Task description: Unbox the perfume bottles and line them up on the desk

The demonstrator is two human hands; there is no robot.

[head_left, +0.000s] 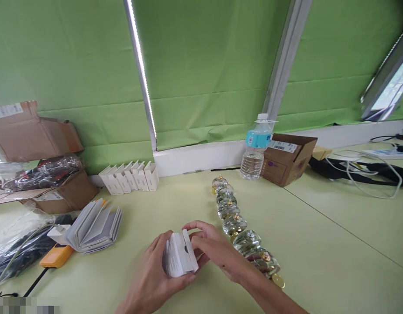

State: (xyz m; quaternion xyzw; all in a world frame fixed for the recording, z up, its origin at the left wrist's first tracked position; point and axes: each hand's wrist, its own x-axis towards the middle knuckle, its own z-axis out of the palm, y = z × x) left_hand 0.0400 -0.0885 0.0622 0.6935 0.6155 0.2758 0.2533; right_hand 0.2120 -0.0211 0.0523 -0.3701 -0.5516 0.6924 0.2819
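Observation:
A small white printed carton (177, 257) is tilted above the table, with its narrow end flap turned toward the right. My left hand (155, 270) wraps round it from the left, thumb below and fingers behind. At the flap end, my right hand (208, 244) has its fingers curled against the carton's edge; its fingertips are partly hidden. Beside my right forearm runs a row of clear glass bottles with gold tops (234, 224), several in number. Part of the row's near end lies behind my forearm, next to a round gold cap (278, 281).
Several white cartons (131, 178) stand by the wall. A water bottle (256, 148) and brown cardboard box (286, 159) stand at the back. At left lie an open booklet (93, 229), an orange device (56, 255) and plastic-wrapped items (21, 244); cables (374, 174) lie at right.

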